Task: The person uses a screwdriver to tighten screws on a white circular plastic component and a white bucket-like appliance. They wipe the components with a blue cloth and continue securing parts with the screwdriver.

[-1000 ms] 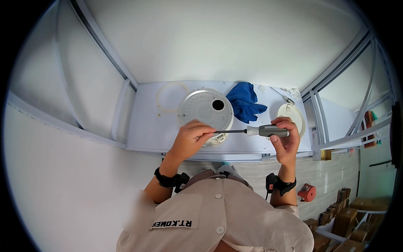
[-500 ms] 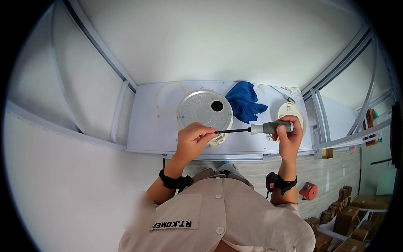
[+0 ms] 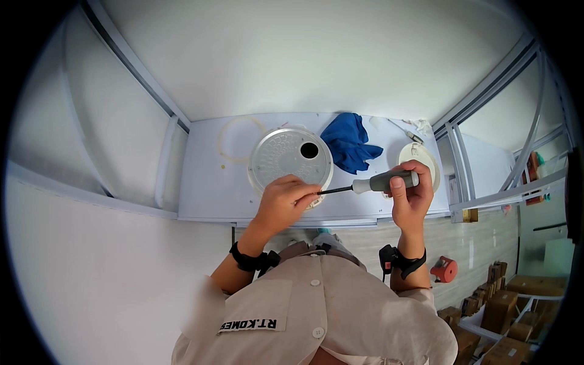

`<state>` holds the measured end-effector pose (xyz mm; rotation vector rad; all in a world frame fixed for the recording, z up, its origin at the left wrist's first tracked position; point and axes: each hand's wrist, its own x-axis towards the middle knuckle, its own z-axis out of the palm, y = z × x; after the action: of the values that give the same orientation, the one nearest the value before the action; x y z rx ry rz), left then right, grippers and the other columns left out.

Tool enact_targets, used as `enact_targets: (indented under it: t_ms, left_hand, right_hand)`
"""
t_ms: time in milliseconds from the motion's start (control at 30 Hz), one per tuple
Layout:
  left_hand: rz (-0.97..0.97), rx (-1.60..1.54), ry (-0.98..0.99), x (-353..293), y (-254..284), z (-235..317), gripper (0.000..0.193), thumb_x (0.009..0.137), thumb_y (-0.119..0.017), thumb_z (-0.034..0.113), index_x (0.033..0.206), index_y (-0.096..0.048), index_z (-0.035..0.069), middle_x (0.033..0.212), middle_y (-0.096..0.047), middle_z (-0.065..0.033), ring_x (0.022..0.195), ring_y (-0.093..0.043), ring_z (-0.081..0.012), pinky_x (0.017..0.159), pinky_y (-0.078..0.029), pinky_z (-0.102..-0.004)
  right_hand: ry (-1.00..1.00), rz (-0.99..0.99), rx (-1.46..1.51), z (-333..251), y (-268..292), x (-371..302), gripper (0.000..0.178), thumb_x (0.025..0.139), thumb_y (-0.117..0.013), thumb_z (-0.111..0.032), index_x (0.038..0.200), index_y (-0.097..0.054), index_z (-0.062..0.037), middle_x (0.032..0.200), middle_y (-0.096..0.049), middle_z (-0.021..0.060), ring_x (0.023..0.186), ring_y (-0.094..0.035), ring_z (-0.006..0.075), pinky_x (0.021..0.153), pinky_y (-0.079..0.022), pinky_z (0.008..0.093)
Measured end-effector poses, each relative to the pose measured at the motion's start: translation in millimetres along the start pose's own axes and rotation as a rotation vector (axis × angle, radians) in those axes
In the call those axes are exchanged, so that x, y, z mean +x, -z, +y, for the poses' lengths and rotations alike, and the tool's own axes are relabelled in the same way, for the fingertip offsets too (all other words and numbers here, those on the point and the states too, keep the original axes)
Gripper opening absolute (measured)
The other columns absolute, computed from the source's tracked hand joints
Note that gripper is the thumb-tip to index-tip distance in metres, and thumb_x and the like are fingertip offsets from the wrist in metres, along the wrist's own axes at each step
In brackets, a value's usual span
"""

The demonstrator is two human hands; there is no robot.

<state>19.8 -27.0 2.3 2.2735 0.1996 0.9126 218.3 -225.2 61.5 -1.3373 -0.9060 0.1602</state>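
Observation:
My right hand (image 3: 413, 198) holds a screwdriver (image 3: 380, 182) by its grey handle, over the right half of the table. The dark shaft points left and slopes slightly down toward me. At the shaft's end the fingers of my left hand (image 3: 283, 201) are pinched together around the tip, which they hide; whether a screw sits there I cannot tell. Beyond my left hand lies a round silver patterned disc (image 3: 277, 159) in a pale rim, with a black round spot on it. My hand covers its near edge. A cream round part (image 3: 421, 153) lies behind my right hand, partly hidden.
A crumpled blue cloth (image 3: 350, 143) lies right of the disc. Farther right are another screwdriver (image 3: 415, 138) and a white crumpled scrap (image 3: 421, 125). A thin pale ring (image 3: 221, 140) lies at the table's left. Metal frame posts stand at both sides, and a red stool (image 3: 444, 269) is on the floor.
The screwdriver has tilted a little more, its handle end higher in view. My left fingers have closed farther over its tip. The whole view has shifted slightly.

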Motion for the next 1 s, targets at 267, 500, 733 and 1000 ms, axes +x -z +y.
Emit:
enact_targets:
  t_ms: [267,500,733,1000]
  left_hand:
    - [0.185,-0.157,0.035,-8,8,-7,0.016,0.08,-0.087,0.002,0.094,-0.081,0.005,0.087,-0.079,-0.0084,0.076,-0.072,-0.0221,0.066,-0.056,-0.0319]
    - [0.251,-0.406,0.137,-13,11,-2,0.018,0.085,-0.085,-0.002,0.101,-0.08,0.003,0.094,-0.079,-0.0115,0.074,-0.07,-0.0156,0.065,-0.055,-0.0251]
    - [0.269,-0.48,0.129,-14,8,-8,0.02,0.083,-0.086,-0.004,0.101,-0.079,0.002,0.093,-0.08,-0.0109,0.072,-0.067,-0.0127,0.064,-0.052,-0.0248]
    - [0.284,-0.507,0.117,-14,-1,-13,0.018,0.083,-0.084,-0.006,0.098,-0.077,0.002,0.096,-0.079,-0.0112,0.068,-0.061,-0.0106,0.063,-0.049,-0.0243]
  right_hand:
    - [0.014,0.096,0.097,6,4,3,0.031,0.104,-0.071,-0.022,0.123,-0.054,-0.0045,0.099,-0.069,0.0113,0.07,-0.064,0.0147,0.059,-0.052,0.0266]
    - [0.001,0.058,0.215,13,4,6,0.03,0.105,-0.069,-0.022,0.122,-0.052,-0.0045,0.1,-0.069,0.0136,0.07,-0.065,0.0172,0.059,-0.052,0.0296]
    - [-0.007,0.066,0.257,16,4,4,0.032,0.105,-0.071,-0.024,0.121,-0.051,-0.0052,0.1,-0.069,0.0147,0.071,-0.065,0.0184,0.06,-0.052,0.0301]
    - [0.017,0.051,0.273,19,8,-1,0.033,0.104,-0.071,-0.026,0.121,-0.052,-0.0061,0.102,-0.069,0.0153,0.073,-0.067,0.0191,0.062,-0.054,0.0307]
